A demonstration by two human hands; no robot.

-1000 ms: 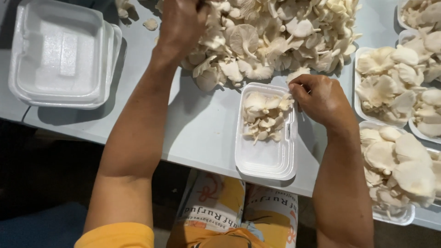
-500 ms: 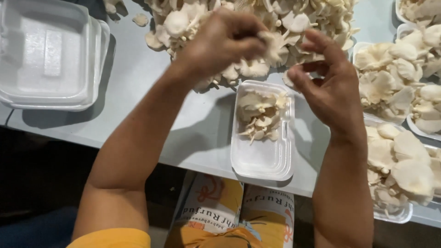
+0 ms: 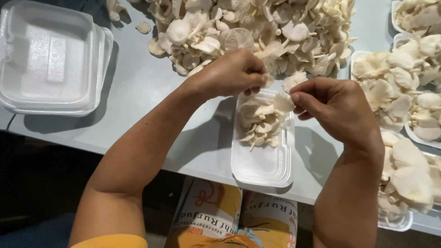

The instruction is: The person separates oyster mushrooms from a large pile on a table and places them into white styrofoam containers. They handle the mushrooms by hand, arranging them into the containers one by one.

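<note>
At the bottom centre of the frame we see a yellow printed bag (image 3: 229, 220) below the near edge of the tabletop (image 3: 151, 115), its lower part cut off by the frame and its print partly hidden under that edge. Just above it, in the lower middle, lies a white foam tray (image 3: 262, 160) on the tabletop, its far half filled with pale mushroom pieces (image 3: 258, 124) and its near half bare. Over the tray's far end our two hands meet: the right hand (image 3: 337, 110), at centre right, pinches a small mushroom cap (image 3: 283, 102) between thumb and forefinger, the other fingers curled; the left hand (image 3: 229, 73), just left of it, is closed with fingertips pressed together, and we cannot tell what it grips, since the knuckles hide it. Along the right edge stand filled trays (image 3: 404, 92) heaped with mushrooms, partly cut off and partly hidden by our right forearm. At the upper left sits a stack of empty foam trays (image 3: 50, 59). Farthest, across the top, a large mushroom pile (image 3: 257, 32) runs out of the frame.
</note>
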